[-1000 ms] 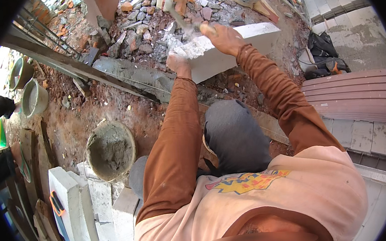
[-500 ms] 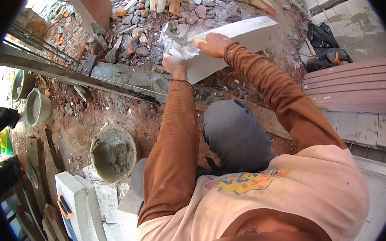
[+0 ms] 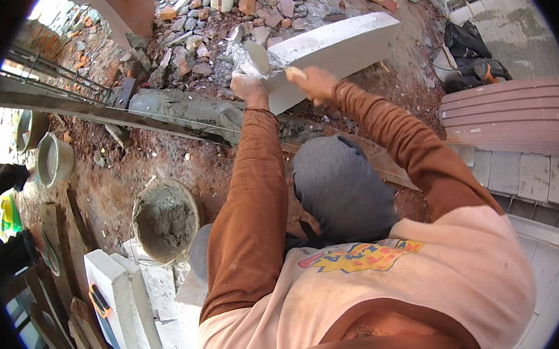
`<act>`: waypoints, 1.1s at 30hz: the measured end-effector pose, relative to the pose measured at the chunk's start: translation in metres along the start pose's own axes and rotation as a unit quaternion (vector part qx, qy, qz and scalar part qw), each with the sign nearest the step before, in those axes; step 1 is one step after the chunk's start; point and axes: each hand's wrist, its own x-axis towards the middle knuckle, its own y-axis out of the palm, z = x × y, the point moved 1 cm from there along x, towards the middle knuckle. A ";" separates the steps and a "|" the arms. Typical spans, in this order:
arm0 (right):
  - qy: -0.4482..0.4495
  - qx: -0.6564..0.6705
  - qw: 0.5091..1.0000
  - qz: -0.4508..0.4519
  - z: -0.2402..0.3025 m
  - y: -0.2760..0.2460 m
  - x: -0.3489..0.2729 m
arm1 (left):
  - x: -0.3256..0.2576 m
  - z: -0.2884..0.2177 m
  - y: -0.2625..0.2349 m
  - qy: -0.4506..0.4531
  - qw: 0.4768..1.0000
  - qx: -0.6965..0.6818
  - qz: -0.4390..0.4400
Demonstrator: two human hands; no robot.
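A long white lightweight block lies at a slant in front of me, its left end smeared with grey mortar. My left hand is closed around that left end, the fingers partly hidden. In my right hand is the pale wooden handle of a trowel, held in a closed grip. The trowel's rounded blade stands tilted by the mortared end, close to my left hand. Wet mortar fills a round bucket nearer me, left of my knee.
A mortar-covered footing and a long wooden board run along the left, with a taut string. Broken rubble lies beyond. White blocks stand at lower left, a cutter on one. Another person's dark sleeves show at the left edge.
My right hand has drawn slightly nearer, and the trowel blade has tipped up into view at the block's end. My left hand stays at that end.
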 end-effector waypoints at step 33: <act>-0.052 0.256 0.964 -0.043 -0.037 0.022 -0.018 | 0.004 0.013 0.006 0.030 0.999 0.041 0.017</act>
